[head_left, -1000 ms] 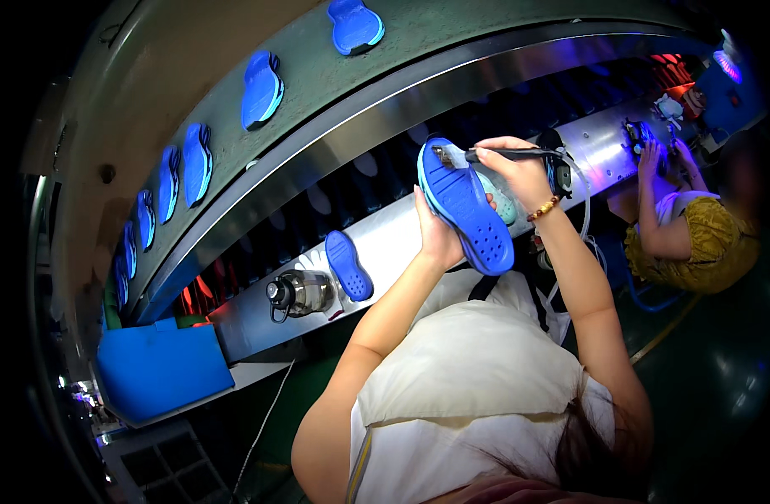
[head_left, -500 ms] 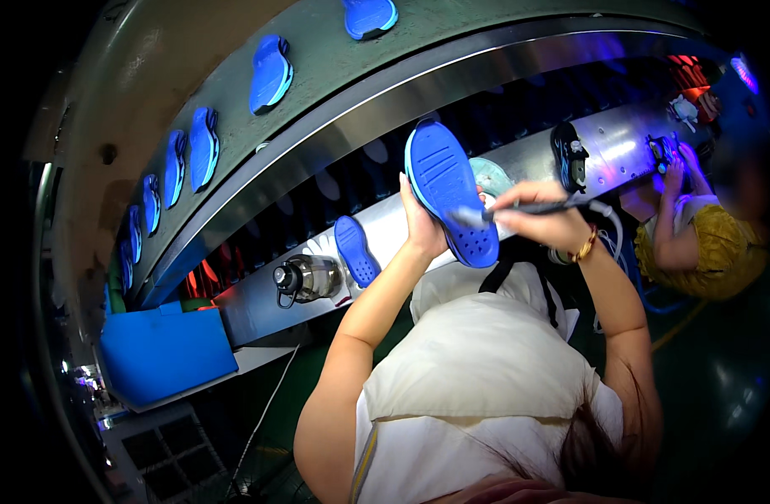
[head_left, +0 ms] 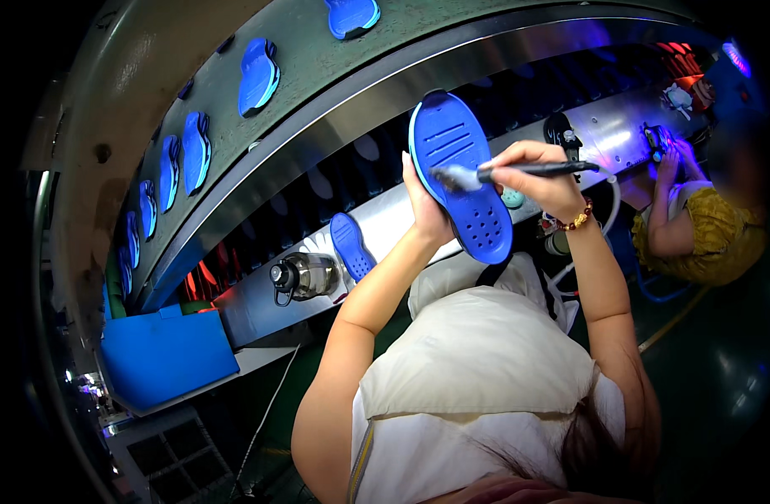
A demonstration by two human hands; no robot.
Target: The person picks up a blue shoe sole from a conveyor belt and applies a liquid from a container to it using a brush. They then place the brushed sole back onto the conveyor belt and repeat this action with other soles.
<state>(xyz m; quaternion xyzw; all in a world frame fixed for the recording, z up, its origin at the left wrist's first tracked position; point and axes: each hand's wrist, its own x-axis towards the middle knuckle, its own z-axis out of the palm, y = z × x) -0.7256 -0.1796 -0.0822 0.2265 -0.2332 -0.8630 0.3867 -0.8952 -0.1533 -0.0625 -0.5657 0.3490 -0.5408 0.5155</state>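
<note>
A blue shoe sole (head_left: 469, 206) with perforations at one end and ridges at the other is in my left hand (head_left: 429, 210), tilted up by its left edge. My right hand (head_left: 546, 178) closes round the black handle of a brush (head_left: 459, 177), from whose end a pale hose runs. The bristles lie against the middle of the sole's face, near its left edge. A second blue sole (head_left: 352, 246) rests on the metal bench (head_left: 393, 220) left of my left hand. Behind the held sole, a pale green container (head_left: 511, 198) is partly hidden.
A belt (head_left: 309, 71) carries several blue soles along the far and left side. A clear bottle with a black lid (head_left: 303, 278) stands on the bench, with a blue bin (head_left: 167, 351) at left. A person in yellow (head_left: 700, 231) works at right, near a black shoe part (head_left: 561, 134).
The brush has moved from the perforated end up and left to the middle of the sole. The held sole has tilted slightly, and the belt soles have shifted left.
</note>
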